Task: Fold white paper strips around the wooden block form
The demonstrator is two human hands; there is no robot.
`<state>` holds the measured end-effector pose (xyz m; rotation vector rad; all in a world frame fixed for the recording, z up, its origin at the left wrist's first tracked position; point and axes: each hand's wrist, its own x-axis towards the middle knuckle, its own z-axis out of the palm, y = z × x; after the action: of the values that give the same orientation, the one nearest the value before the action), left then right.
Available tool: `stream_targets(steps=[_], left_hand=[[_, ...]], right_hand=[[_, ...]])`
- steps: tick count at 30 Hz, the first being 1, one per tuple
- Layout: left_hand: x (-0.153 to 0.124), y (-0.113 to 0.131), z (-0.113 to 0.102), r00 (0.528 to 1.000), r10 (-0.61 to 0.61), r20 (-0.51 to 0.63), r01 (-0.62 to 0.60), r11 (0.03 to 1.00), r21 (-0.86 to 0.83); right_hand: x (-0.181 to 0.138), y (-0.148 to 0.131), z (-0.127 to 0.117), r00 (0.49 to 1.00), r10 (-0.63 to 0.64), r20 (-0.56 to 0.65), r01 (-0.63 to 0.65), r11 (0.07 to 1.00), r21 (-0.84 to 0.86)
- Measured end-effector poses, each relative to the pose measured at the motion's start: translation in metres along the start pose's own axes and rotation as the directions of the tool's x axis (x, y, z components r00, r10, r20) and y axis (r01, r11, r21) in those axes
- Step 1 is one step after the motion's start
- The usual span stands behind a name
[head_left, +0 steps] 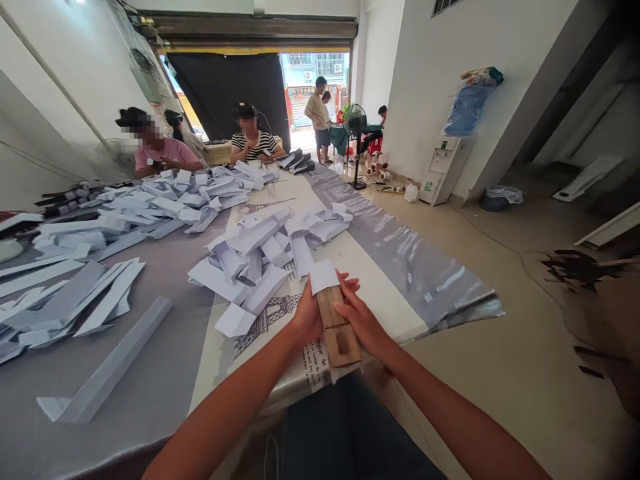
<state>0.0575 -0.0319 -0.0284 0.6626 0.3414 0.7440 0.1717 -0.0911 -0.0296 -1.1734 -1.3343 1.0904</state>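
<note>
A wooden block with a rounded hollow near its close end lies between my two hands at the table's front edge. White paper covers the block's far end. My left hand grips the left side, its fingers partly hidden by the paper and block. From the right, my right hand holds the block, thumb on its upper face and some fingertips showing beyond the paper. Just past my hands is a loose pile of folded white paper pieces, some shaped like small sleeves.
A larger heap of folded paper spreads across the table's far left. Flat strips and one long folded strip lie on the grey tablecloth. Two people sit across the table. A standing fan and water dispenser stand beyond.
</note>
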Motion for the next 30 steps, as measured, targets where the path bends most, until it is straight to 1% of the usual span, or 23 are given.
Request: stream_targets(steps=[2,3,5,6,8,9,10,11,12,13,14,15,16,17,18,20,22,24,28,30], left_hand=[[0.0,0.005,-0.005,0.998,0.063,-0.019,-0.064,0.997,-0.04],[0.001,0.007,-0.008,0.996,0.086,-0.028,-0.087,0.995,-0.051],[0.004,0.011,-0.015,0.994,0.105,-0.042,-0.107,0.993,-0.052],[0.005,0.012,-0.018,0.994,0.101,-0.048,-0.103,0.993,-0.048],[0.007,0.012,-0.021,0.994,0.083,-0.07,-0.087,0.995,-0.043],[0.008,0.012,-0.021,0.993,0.069,-0.092,-0.073,0.996,-0.041],[0.008,0.012,-0.021,0.992,0.051,-0.118,-0.055,0.998,-0.038],[0.008,0.012,-0.02,0.99,0.031,-0.141,-0.036,0.999,-0.032],[0.008,0.012,-0.019,0.988,0.021,-0.156,-0.025,0.999,-0.024],[0.007,0.012,-0.018,0.987,0.023,-0.161,-0.026,1.0,-0.017],[0.007,0.013,-0.017,0.987,0.037,-0.159,-0.039,0.999,-0.012],[0.006,0.014,-0.017,0.986,0.058,-0.155,-0.061,0.998,-0.012],[0.006,0.014,-0.017,0.985,0.076,-0.154,-0.079,0.997,-0.018],[0.006,0.015,-0.018,0.984,0.083,-0.156,-0.088,0.996,-0.03],[0.006,0.016,-0.019,0.984,0.076,-0.163,-0.084,0.995,-0.047],[0.007,0.016,-0.021,0.983,0.042,-0.18,-0.057,0.995,-0.08],[0.009,0.014,-0.023,0.98,0.018,-0.196,-0.037,0.995,-0.097],[0.011,0.012,-0.026,0.979,0.011,-0.202,-0.032,0.994,-0.101],[0.013,0.01,-0.028,0.977,-0.027,-0.21,0.003,0.994,-0.113],[0.013,0.011,-0.027,0.975,-0.033,-0.218,0.011,0.995,-0.102]], right_hand=[[0.002,-0.003,0.009,1.0,-0.029,0.003,0.029,0.974,-0.225],[0.003,-0.004,0.011,0.998,-0.059,-0.006,0.053,0.938,-0.342],[0.007,-0.005,0.012,0.986,-0.161,-0.036,0.117,0.837,-0.534],[0.01,-0.006,0.01,0.973,-0.227,-0.05,0.152,0.783,-0.603],[0.018,-0.008,0.003,0.933,-0.354,-0.063,0.217,0.695,-0.685],[0.024,-0.01,-0.001,0.909,-0.409,-0.081,0.239,0.671,-0.702],[0.031,-0.012,-0.005,0.884,-0.455,-0.111,0.257,0.67,-0.697],[0.039,-0.014,-0.009,0.859,-0.487,-0.161,0.271,0.697,-0.664],[0.048,-0.016,-0.012,0.837,-0.499,-0.224,0.288,0.751,-0.595],[0.057,-0.018,-0.014,0.835,-0.484,-0.261,0.313,0.809,-0.498],[0.066,-0.019,-0.014,0.871,-0.439,-0.221,0.34,0.863,-0.374],[0.074,-0.018,-0.014,0.925,-0.357,-0.132,0.322,0.919,-0.229],[0.081,-0.017,-0.013,0.964,-0.265,-0.025,0.262,0.961,-0.085],[0.087,-0.014,-0.011,0.981,-0.185,0.058,0.184,0.983,0.023],[0.09,-0.011,-0.008,0.987,-0.126,0.098,0.115,0.988,0.104],[0.093,-0.003,-0.004,0.993,-0.053,0.106,0.028,0.974,0.226],[0.093,0.004,-0.002,0.997,-0.025,0.075,0.002,0.955,0.295],[0.092,0.008,-0.003,0.998,-0.019,0.064,-0.002,0.952,0.307],[0.092,0.009,-0.005,0.998,-0.066,0.023,0.06,0.975,0.215],[0.092,0.008,-0.004,0.997,-0.072,-0.002,0.071,0.977,0.2]])
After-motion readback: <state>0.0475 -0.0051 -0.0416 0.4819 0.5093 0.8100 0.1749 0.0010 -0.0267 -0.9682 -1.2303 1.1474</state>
